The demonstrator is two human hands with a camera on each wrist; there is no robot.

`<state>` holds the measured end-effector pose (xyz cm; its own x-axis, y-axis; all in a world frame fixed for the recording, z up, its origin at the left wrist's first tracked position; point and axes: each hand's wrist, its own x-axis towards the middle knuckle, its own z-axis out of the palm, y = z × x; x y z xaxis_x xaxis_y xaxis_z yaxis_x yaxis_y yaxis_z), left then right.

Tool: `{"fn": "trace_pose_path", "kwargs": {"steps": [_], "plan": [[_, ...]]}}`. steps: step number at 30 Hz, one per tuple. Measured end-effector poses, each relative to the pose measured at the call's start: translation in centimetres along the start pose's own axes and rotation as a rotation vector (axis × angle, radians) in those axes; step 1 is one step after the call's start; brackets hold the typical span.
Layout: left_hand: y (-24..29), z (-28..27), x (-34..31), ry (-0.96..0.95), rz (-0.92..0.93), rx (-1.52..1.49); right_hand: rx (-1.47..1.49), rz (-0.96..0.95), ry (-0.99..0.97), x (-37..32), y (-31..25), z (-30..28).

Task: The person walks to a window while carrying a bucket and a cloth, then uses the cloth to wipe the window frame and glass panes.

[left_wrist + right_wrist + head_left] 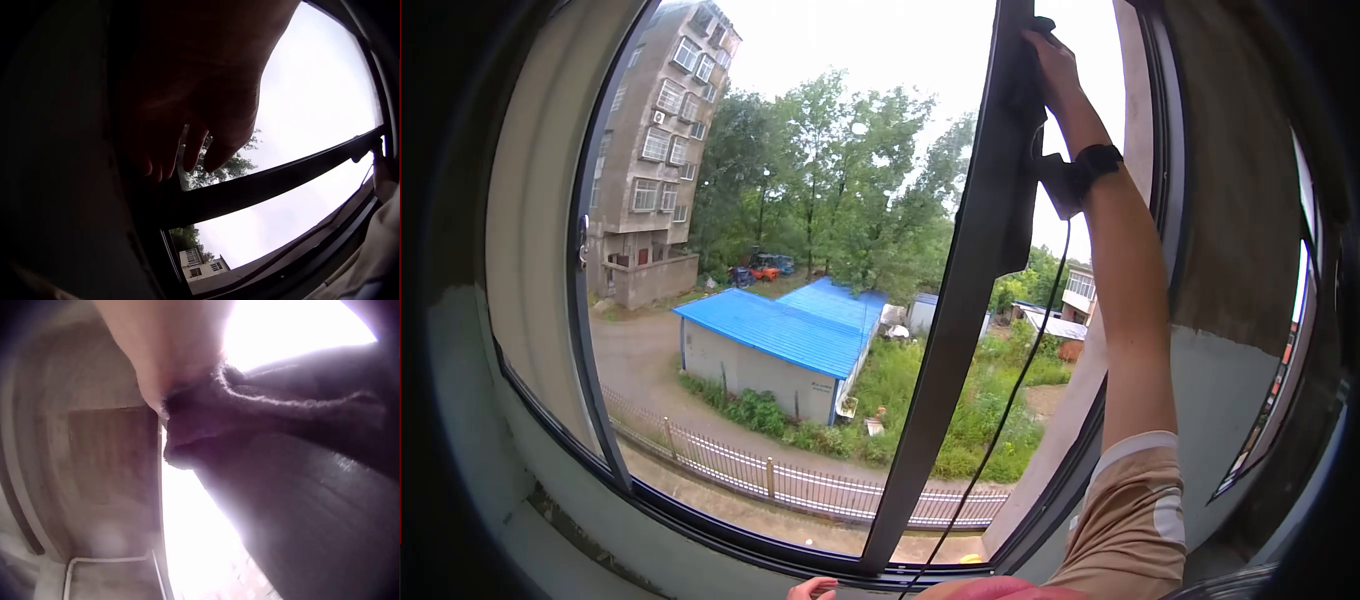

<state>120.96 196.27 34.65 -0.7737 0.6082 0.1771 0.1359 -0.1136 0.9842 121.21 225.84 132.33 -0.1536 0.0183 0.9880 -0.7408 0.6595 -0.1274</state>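
High on the upright dark window frame (945,350), my right hand (1058,70) grips a dark cloth (269,412). The cloth lies over the frame's edge, and its lower part hangs down alongside the frame in the head view. Its hem shows pale and frayed in the right wrist view, where the fingers are hidden behind the fabric. My left hand (813,589) is low at the window's bottom edge, only partly in the head view. In the left wrist view its fingers (194,149) hang loosely bent with nothing held, close to the frame.
A black cable (1010,400) runs down from the device on my right wrist. The bottom window track (740,540) crosses below. A wall (1225,380) stands to the right. Outside are a blue-roofed shed (780,325), a fence (820,490) and trees.
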Motion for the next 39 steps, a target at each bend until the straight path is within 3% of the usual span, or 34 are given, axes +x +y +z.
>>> {"fn": "trace_pose_path", "kwargs": {"steps": [2, 5, 14, 16, 18, 19, 22, 23, 28, 30, 31, 32, 34, 35, 38, 39], "plan": [[-1.6, -0.3, 0.8, -0.049, 0.026, -0.075, -0.003, 0.016, 0.014, -0.2, -0.6, 0.2], [6.6, 0.0, -0.1, 0.058, -0.033, -0.093, 0.001, 0.075, 0.057, -0.1, -0.9, 0.5], [8.6, -1.8, -1.7, 0.215, -0.054, -0.02, -0.094, 0.109, 0.04, 1.0, 0.3, -2.1], [9.2, -2.5, -1.8, 0.212, -0.075, 0.004, -0.044, 0.138, 0.112, -0.3, -1.0, -1.9], [12.1, -2.9, -2.2, 0.29, 0.048, 0.136, -0.11, 0.078, 0.099, 0.4, -0.3, -2.9], [9.2, -3.5, -1.4, 0.303, 0.145, 0.174, -0.106, 0.109, 0.126, 0.6, -0.3, -3.2], [13.0, -3.7, -1.4, 0.359, 0.223, 0.301, -0.077, 0.163, 0.143, 0.9, -0.7, -3.7], [12.0, -4.1, -0.8, 0.339, 0.248, 0.339, -0.094, 0.157, 0.124, 1.2, -0.3, -4.3], [16.7, -3.4, -0.1, 0.298, 0.08, 0.191, -0.124, 0.229, 0.156, 1.0, -1.1, -5.0], [14.2, -3.3, 1.7, 0.296, 0.167, 0.361, -0.106, 0.219, 0.137, 1.6, -0.4, -6.3], [12.3, -3.4, 2.9, 0.309, 0.329, 0.484, -0.111, 0.212, 0.14, 1.8, -0.1, -6.9], [14.2, -3.5, 2.8, 0.307, 0.332, 0.486, -0.111, 0.21, 0.144, 1.6, -0.3, -7.0], [19.9, -3.1, 2.7, 0.353, 0.509, 0.552, -0.15, 0.248, 0.184, 0.9, -0.8, -7.5], [15.0, -3.0, 4.5, 0.274, 0.385, 0.548, -0.155, 0.243, 0.187, 0.8, -1.1, -7.8], [17.8, -1.3, 4.0, 0.189, 0.426, 0.429, -0.252, 0.304, 0.275, 1.6, 0.0, -10.0], [17.4, -1.7, 4.8, 0.132, 0.522, 0.556, -0.564, 0.178, 0.262, 2.8, 1.2, -11.8]]}}
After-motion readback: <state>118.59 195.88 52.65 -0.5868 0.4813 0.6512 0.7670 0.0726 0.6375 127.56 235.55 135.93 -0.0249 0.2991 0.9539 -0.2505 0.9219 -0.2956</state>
